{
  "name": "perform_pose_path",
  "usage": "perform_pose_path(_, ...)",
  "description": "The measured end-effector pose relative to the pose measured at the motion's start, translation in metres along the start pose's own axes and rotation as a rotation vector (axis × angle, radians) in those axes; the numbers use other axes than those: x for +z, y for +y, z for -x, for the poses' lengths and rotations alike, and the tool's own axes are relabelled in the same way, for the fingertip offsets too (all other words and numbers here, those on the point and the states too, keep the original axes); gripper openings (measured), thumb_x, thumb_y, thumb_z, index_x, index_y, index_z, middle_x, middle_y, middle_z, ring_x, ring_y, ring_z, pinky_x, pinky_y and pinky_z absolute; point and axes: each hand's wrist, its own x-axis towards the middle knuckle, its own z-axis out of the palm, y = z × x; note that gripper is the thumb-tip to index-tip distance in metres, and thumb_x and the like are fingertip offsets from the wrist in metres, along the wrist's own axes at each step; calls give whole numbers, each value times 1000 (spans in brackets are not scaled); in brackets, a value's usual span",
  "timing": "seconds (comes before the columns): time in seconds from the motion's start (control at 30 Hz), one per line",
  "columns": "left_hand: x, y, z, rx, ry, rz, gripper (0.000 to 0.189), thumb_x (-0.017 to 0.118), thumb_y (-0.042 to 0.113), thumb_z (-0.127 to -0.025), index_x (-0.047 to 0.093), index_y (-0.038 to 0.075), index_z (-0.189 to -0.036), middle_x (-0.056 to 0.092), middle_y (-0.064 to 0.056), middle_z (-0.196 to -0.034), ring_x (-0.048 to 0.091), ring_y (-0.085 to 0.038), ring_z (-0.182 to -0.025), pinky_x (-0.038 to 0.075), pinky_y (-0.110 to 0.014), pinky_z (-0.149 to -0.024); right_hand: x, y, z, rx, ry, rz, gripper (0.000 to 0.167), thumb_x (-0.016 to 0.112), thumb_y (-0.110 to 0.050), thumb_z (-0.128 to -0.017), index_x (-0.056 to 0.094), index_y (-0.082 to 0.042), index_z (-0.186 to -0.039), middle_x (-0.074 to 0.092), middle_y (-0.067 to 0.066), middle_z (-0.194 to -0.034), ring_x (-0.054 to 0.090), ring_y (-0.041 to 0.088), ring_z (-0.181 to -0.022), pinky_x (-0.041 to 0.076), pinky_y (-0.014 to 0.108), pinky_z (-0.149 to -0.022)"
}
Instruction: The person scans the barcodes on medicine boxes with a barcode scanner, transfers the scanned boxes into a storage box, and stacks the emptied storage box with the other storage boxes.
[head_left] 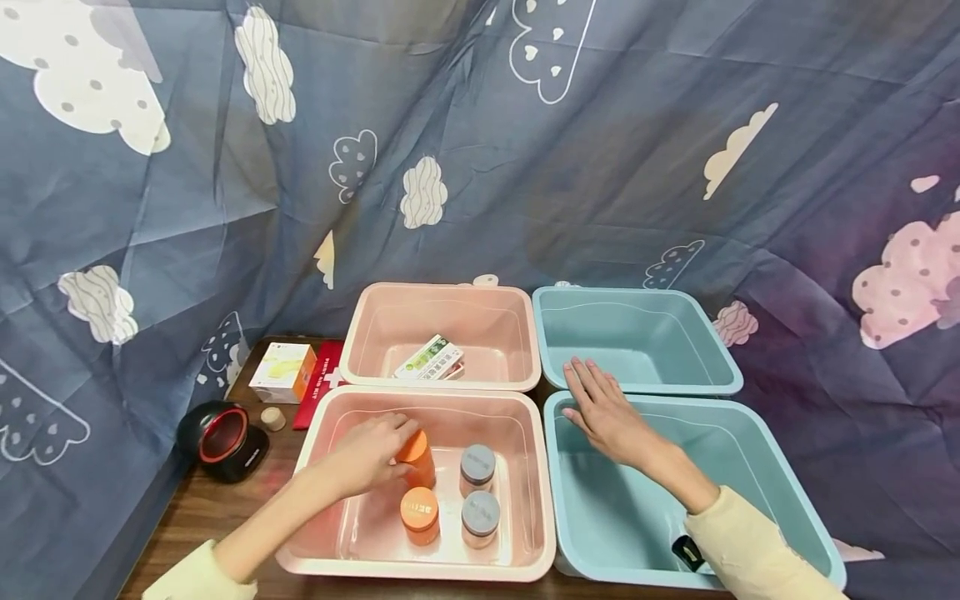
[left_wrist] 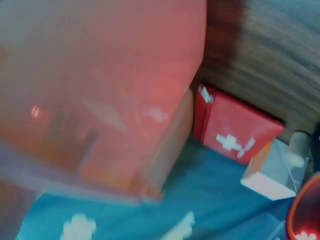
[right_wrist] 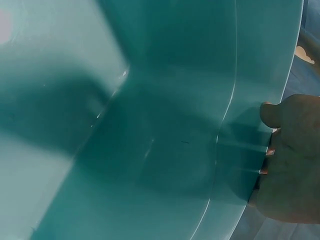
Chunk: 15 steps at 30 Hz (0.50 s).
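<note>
My left hand [head_left: 371, 454] reaches into the front pink bin [head_left: 420, 569] and grips a tall orange-lidded jar [head_left: 416, 458], thumb on the near side and fingers over its far side. Close to it in the same bin are a second orange-lidded jar [head_left: 420, 508] and two grey-lidded jars, one farther back [head_left: 477, 467] and one nearer [head_left: 480, 517]. With fingers extended, my right hand [head_left: 607, 417] lies at the back-left rim of the front blue bin [head_left: 558, 500]. The right wrist view shows that hand [right_wrist: 292, 160] against the bin's edge. The jar is not discernible in the blurred left wrist view.
Behind stand another pink bin [head_left: 442, 292] holding small green-and-white boxes [head_left: 431, 358] and another blue bin [head_left: 637, 342]. A small black item [head_left: 687, 552] lies in the front blue bin. At left are a red first aid pouch [head_left: 315, 396], an orange-white box [head_left: 283, 372] and a black rounded device [head_left: 232, 467].
</note>
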Motion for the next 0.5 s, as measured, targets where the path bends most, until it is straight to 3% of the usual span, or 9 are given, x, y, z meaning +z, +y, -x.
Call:
perform_pose_path(0.13, -74, 23, 20, -109, 37, 59, 61, 92, 27, -89, 68, 5, -141, 73, -14, -131, 70, -36, -120, 59, -58, -100, 12, 4, -1, -34, 28, -19, 68, 57, -24, -115, 30, 11, -167, 29, 37, -173, 26, 60, -160, 26, 75, -125)
perform_pose_path(0.23, -121, 34, 37, -244, 85, 105, 64, 90, 28, -91, 66, 7, -147, 72, -14, -138, 69, -37, -125, 58, -60, -105, 20, 12, 2, -52, 51, -7, 71, 49, -36, -118, 27, 9, -168, 29, 37, -172, 26, 59, -159, 27, 74, -124)
perform_pose_path(0.3, -141, 32, 50, -293, 185, 105, 68, 93, 25, -88, 65, 7, -148, 73, -14, -136, 71, -33, -118, 60, -52, -102, 22, 16, 4, -48, 54, 1, 73, 42, -42, -119, 24, 8, -170, 27, 36, -173, 25, 58, -160, 25, 73, -125)
perform_pose_path(0.37, -155, 26, 65, -314, 302, 81, 75, 97, 20, -81, 64, 5, -147, 74, -14, -129, 70, -27, -108, 58, -33, -98, 17, 14, 5, -40, 58, -4, 73, 47, -38, -118, 25, 8, -169, 27, 37, -173, 25, 59, -160, 26, 74, -125)
perform_pose_path(0.47, -165, 10, 90, -339, 479, 50, 77, 98, 8, -72, 65, 2, -142, 73, -17, -121, 60, -6, -105, 41, -8, -96, 7, 7, 2, -16, 31, -7, 72, 55, -28, -115, 26, 10, -168, 26, 37, -174, 24, 59, -160, 25, 75, -126)
perform_pose_path(0.5, -167, 5, 98, -365, 512, 46, 76, 98, 7, -71, 66, 2, -141, 71, -18, -121, 55, 1, -107, 33, -3, -96, 3, 3, 1, -5, 21, -2, 72, 59, -25, -114, 28, 11, -167, 27, 37, -174, 25, 60, -160, 26, 75, -126)
